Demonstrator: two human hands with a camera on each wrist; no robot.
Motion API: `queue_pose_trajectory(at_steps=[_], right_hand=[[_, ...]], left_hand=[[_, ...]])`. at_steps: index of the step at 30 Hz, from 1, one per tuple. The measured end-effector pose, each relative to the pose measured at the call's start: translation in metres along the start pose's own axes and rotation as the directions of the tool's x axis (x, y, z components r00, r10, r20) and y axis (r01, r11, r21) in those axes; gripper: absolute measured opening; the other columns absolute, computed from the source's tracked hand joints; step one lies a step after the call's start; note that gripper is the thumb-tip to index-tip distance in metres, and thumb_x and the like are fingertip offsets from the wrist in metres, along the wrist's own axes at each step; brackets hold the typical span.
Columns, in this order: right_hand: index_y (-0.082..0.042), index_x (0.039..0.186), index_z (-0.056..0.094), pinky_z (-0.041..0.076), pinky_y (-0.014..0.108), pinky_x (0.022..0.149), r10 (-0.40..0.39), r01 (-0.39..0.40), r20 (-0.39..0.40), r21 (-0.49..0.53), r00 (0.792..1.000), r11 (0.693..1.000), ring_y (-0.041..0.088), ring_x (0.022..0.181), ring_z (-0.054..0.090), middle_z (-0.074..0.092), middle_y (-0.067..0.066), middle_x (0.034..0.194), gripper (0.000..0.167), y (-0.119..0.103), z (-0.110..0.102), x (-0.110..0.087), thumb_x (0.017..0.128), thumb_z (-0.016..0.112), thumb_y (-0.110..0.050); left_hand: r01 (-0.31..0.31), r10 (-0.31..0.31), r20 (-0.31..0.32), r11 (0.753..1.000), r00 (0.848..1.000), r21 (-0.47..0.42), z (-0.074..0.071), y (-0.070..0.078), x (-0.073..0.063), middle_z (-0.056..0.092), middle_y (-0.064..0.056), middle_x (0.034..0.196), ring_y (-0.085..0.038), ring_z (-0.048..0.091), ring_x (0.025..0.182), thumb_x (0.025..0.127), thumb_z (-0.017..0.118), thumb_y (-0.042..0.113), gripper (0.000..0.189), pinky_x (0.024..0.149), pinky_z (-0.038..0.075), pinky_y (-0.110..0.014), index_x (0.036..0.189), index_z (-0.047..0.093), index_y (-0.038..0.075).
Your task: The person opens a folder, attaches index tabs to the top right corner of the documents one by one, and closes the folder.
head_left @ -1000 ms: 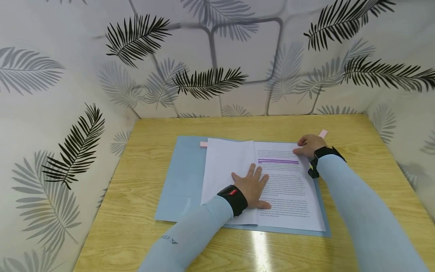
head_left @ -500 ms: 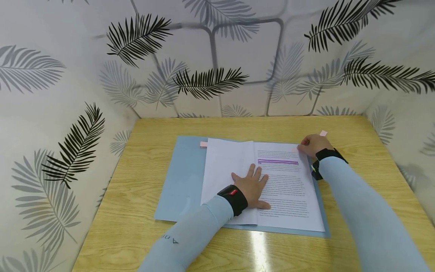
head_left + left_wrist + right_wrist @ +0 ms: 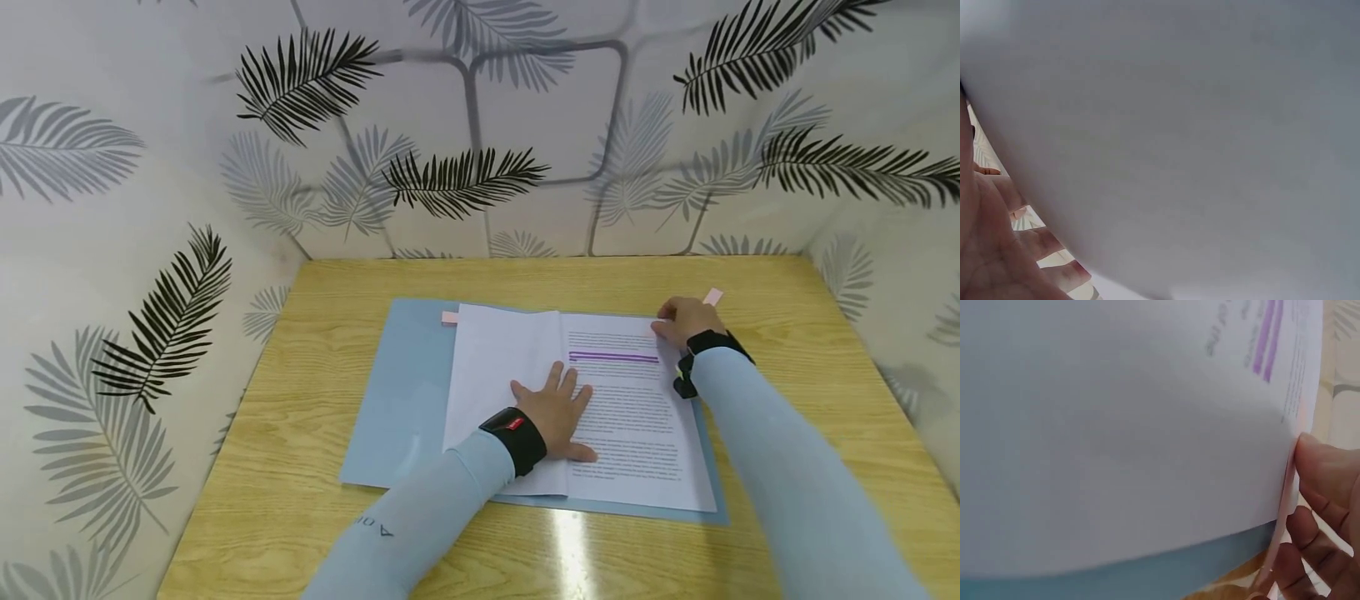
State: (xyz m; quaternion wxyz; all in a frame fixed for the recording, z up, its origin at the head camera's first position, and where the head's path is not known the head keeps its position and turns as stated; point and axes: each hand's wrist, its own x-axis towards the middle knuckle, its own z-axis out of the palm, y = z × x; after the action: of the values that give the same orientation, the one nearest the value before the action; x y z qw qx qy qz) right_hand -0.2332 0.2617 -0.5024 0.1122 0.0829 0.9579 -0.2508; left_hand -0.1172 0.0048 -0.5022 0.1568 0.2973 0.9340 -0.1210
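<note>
In the head view, a printed page (image 3: pixel 622 417) with two purple highlighter lines lies in an open light-blue folder (image 3: pixel 408 375). My left hand (image 3: pixel 551 417) rests on the document with fingers spread, over the fold beside a turned-back white sheet (image 3: pixel 495 358). At the page's upper right edge is my right hand (image 3: pixel 687 321). The right wrist view shows its thumb (image 3: pixel 1322 465) pressing a pink sticky strip (image 3: pixel 1286 487) against the page edge, with curled fingers behind. The strip's free end sticks out past the hand. White paper (image 3: pixel 1179 156) fills most of the left wrist view.
Another pink tab (image 3: pixel 449 318) juts from the left edge of the turned sheet. Everything lies on a wood-grain table (image 3: pixel 300 417), enclosed at the back and sides by a leaf-patterned curtain (image 3: pixel 525 108).
My right hand shifts slightly right along the strip, then comes back left to the page edge. The left hand stays in place.
</note>
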Motion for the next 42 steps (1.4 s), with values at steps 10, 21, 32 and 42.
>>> queue_pose_trajectory(at_steps=[10, 21, 32, 42], right_hand=[[-0.004, 0.122, 0.058, 0.04, 0.056, 0.093, -0.021, 0.02, 0.031, 0.013, 0.999, 1.0, 0.039, 0.101, 0.049, 0.054, 0.023, 0.121, 0.027, 0.005, 0.004, 0.01, 0.096, 0.057, -0.014], [-0.005, 0.123, 0.058, 0.034, 0.058, 0.098, -0.026, 0.022, 0.052, 0.07, 0.998, 0.997, 0.041, 0.109, 0.041, 0.043, 0.025, 0.129, 0.029, 0.017, 0.002, 0.011, 0.098, 0.046, -0.013], [-0.01, 0.119, 0.055, 0.041, 0.053, 0.077, -0.011, 0.013, 0.02, -0.112, 1.0, 0.994, 0.042, 0.1, 0.041, 0.042, 0.026, 0.126, 0.052, 0.015, 0.012, 0.018, 0.087, 0.059, -0.051], [-0.008, 0.126, 0.051, 0.038, 0.059, 0.089, 0.013, -0.011, 0.096, -0.019, 0.995, 1.0, 0.044, 0.107, 0.037, 0.034, 0.028, 0.136, 0.063, 0.016, 0.008, 0.015, 0.082, 0.074, -0.046]], left_hand=[[0.003, -0.003, -0.002, 1.0, 1.0, 0.012, -0.003, -0.001, -0.004, 0.016, -0.003, 0.16, -0.027, 0.01, 0.147, 0.07, 0.047, 0.086, 0.104, 0.091, 0.037, -0.069, 0.154, 0.02, 0.032], [-0.006, 0.006, 0.003, 1.0, 1.0, 0.005, -0.006, 0.0, -0.001, 0.017, -0.004, 0.16, -0.028, 0.012, 0.146, 0.07, 0.048, 0.086, 0.104, 0.091, 0.038, -0.068, 0.154, 0.02, 0.031], [-0.006, 0.006, 0.002, 1.0, 1.0, 0.007, -0.007, -0.001, -0.004, 0.016, -0.003, 0.16, -0.027, 0.011, 0.147, 0.071, 0.046, 0.086, 0.104, 0.092, 0.038, -0.068, 0.154, 0.019, 0.031], [0.007, -0.007, -0.005, 0.999, 1.0, 0.032, -0.006, 0.0, -0.004, 0.018, -0.003, 0.16, -0.027, 0.013, 0.146, 0.07, 0.047, 0.086, 0.104, 0.091, 0.039, -0.067, 0.154, 0.021, 0.032]])
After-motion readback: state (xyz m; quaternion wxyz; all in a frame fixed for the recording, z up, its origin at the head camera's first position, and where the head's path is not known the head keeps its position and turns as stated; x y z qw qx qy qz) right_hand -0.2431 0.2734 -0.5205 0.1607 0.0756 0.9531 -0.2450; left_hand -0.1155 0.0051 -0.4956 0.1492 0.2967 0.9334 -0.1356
